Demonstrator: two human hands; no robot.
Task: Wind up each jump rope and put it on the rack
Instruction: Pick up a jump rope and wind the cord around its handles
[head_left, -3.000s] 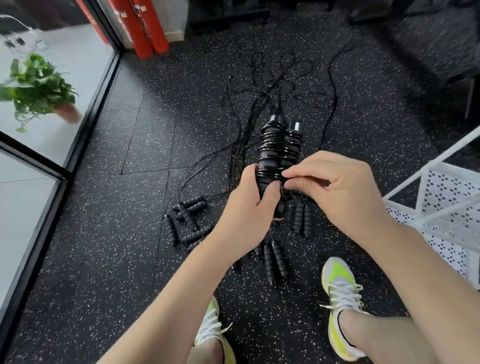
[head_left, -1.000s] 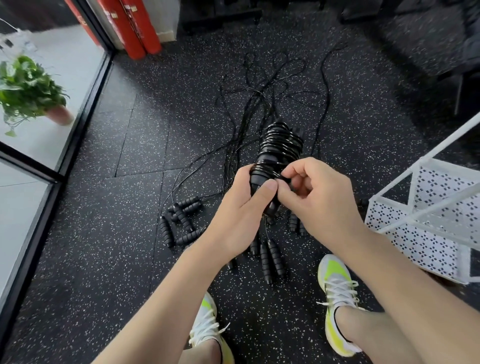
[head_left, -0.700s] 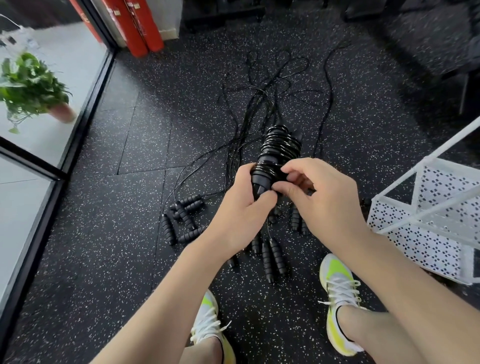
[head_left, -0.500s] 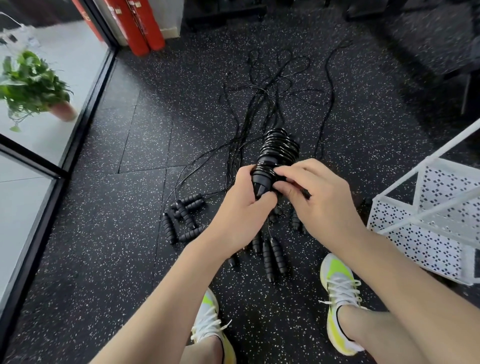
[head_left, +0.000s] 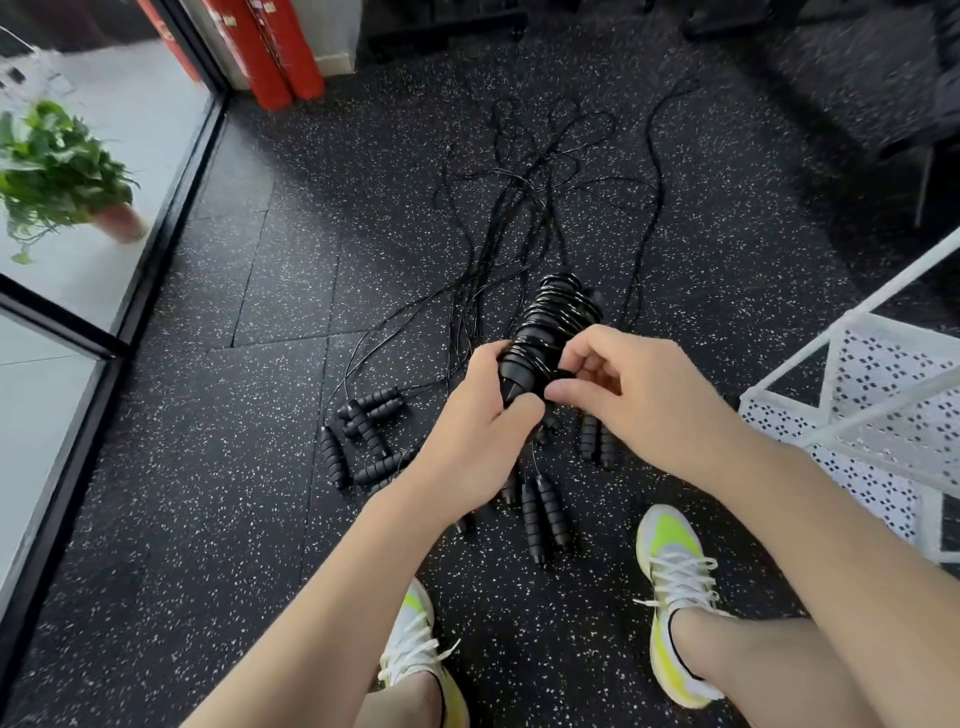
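Head view: wound jump rope (head_left: 556, 322) gripped in left hand (head_left: 478, 441), right hand (head_left: 634, 395) pinching its near end.

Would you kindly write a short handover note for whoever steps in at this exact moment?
Left hand grips the handle end of the wound rope. Right hand pinches the cord at the bundle's near end, apparently securing it.
Done: this rope is almost fully wound.
Left: finish it and set it on the white rack at right. Several unwound ropes lie tangled on the floor, handles near the feet; wind and rack each.
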